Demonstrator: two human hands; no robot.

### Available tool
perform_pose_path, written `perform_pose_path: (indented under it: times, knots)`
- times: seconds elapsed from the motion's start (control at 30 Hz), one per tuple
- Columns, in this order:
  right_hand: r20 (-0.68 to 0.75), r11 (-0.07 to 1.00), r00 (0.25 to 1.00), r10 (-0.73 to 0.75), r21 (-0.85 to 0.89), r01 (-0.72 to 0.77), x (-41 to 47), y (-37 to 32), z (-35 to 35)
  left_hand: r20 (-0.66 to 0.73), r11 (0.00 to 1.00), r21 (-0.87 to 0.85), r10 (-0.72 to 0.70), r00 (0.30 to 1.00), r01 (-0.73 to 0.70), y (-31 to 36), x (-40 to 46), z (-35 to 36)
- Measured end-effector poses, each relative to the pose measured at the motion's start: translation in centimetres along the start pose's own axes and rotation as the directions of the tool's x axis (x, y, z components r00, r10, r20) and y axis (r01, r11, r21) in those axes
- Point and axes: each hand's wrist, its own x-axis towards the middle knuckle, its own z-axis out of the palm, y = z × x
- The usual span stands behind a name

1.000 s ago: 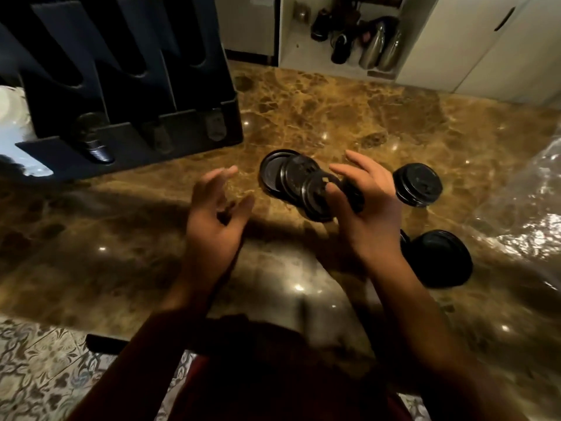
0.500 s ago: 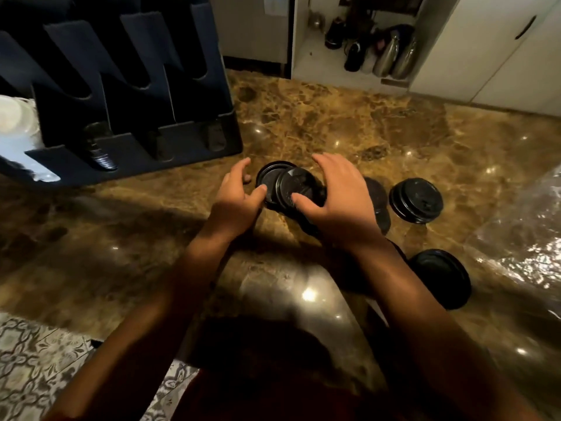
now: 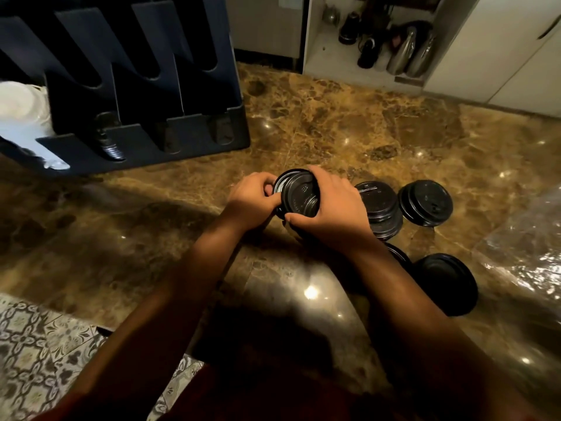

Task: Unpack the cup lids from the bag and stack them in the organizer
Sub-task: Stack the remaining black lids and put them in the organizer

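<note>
A small stack of black cup lids point(image 3: 299, 194) lies on its side above the marble counter, held between both hands. My left hand point(image 3: 253, 197) grips its left end, fingers curled on the rim. My right hand point(image 3: 329, 212) wraps over the stack from the right. More black lids lie on the counter: one stack point(image 3: 379, 209) just behind my right hand, another stack point(image 3: 426, 202) further right, and lids point(image 3: 444, 282) by my right forearm. The dark blue organizer point(image 3: 142, 141) stands at the back left, with a few lids point(image 3: 110, 147) in one slot. The clear plastic bag point(image 3: 525, 238) lies at the right edge.
White lids point(image 3: 18, 110) fill the organizer's leftmost slot. The brown marble counter point(image 3: 334, 126) stretches between the organizer and the bag. Behind it, an open cabinet shows metal flasks point(image 3: 409, 53). Patterned floor tiles point(image 3: 33, 354) show at the lower left, past the counter's front edge.
My left hand has closed in from the side and taken the stack's left end. My right hand has drawn the spread lids together into a tight stack. The camera has tilted down slightly.
</note>
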Motion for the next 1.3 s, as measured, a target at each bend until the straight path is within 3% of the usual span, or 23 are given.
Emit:
perform_pose_path:
  times: [0.1, 0.23, 0.43, 0.6, 0.73, 0.77, 0.87, 1.0, 1.17, 1.3]
  knots:
    - [0.039, 0.99, 0.999, 0.026, 0.137, -0.031, -0.3, 0.4, -0.1, -0.016, 0.986, -0.162, -0.043, 0.999, 0.04, -0.3, -0.5, 0.4]
    - [0.016, 0.967, 0.997, 0.079, 0.242, -0.081, -0.9, 0.7, -0.2, -0.004, 0.855, -0.517, -0.035, 0.999, 0.028, -0.8, -1.3, 0.2]
    - [0.013, 0.842, 0.984, 0.177, 0.515, -0.158, -1.9, 1.0, -0.9, -0.095, 0.804, -0.595, -0.091, 0.991, 0.017, -1.5, -2.0, -0.3]
    - [0.053, 0.901, 0.994, 0.093, 0.421, -0.107, -2.2, 1.2, -1.5, -0.153, 0.762, -0.642, -0.238, 0.959, 0.086, -1.8, -2.6, -1.5]
    - [0.133, 0.969, 0.991, 0.022, 0.242, -0.054, -2.3, 1.1, -0.9, -0.307, 0.831, -0.55, -0.29, 0.906, 0.08, -1.8, -2.9, -3.5]
    - [0.137, 0.975, 0.99, 0.022, 0.216, -0.052, -2.4, 1.0, -0.8, -0.325, 0.81, -0.58, -0.325, 0.888, 0.084, -1.5, -3.2, -4.0]
    - [0.111, 0.972, 0.994, 0.022, 0.229, -0.047, -2.8, 0.2, -0.6, -0.283, 0.744, -0.663, -0.359, 0.889, 0.089, -0.4, -4.6, -4.3]
    - [0.124, 0.967, 0.992, -0.013, 0.255, -0.019, -2.8, -1.9, -0.4, -0.26, 0.722, -0.691, -0.211, 0.942, -0.029, 0.6, -6.2, -2.3]
    - [0.119, 0.968, 0.992, 0.041, 0.242, -0.069, -2.6, -2.5, -0.4, -0.203, 0.722, -0.687, -0.293, 0.934, 0.077, 0.4, -5.7, -2.1]
    - [0.104, 0.971, 0.994, 0.03, 0.232, -0.053, -2.4, -2.4, -0.2, -0.231, 0.695, -0.716, -0.323, 0.918, 0.064, 0.1, -5.4, -2.1]
